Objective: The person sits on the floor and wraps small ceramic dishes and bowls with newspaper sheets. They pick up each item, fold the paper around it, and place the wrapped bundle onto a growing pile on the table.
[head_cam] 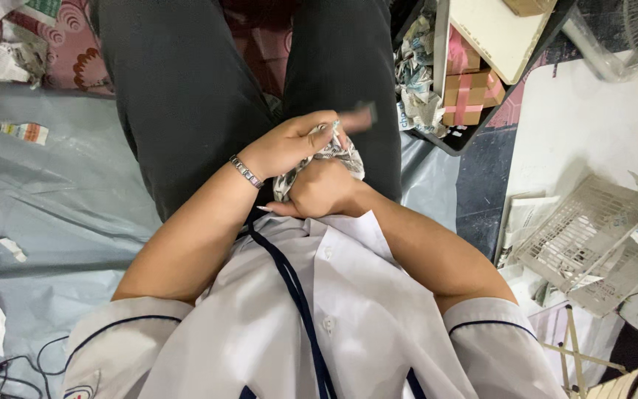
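Both hands meet over my lap, on top of dark grey trousers point(186, 96). My left hand point(293, 142), with a metal bracelet at the wrist, presses down on a crumpled wad of newspaper point(337, 154). My right hand point(326, 191) is clenched under and around the same wad. A small part of the paper sticks out between the fingers. I wear a white shirt with dark blue piping point(297, 295).
A black crate point(452, 137) at the upper right holds crumpled newspaper and pink-and-brown boxes point(470, 92). White plastic baskets point(585, 236) and papers lie at the right. A grey sheet point(53, 192) covers the floor at the left, with paper scraps on it.
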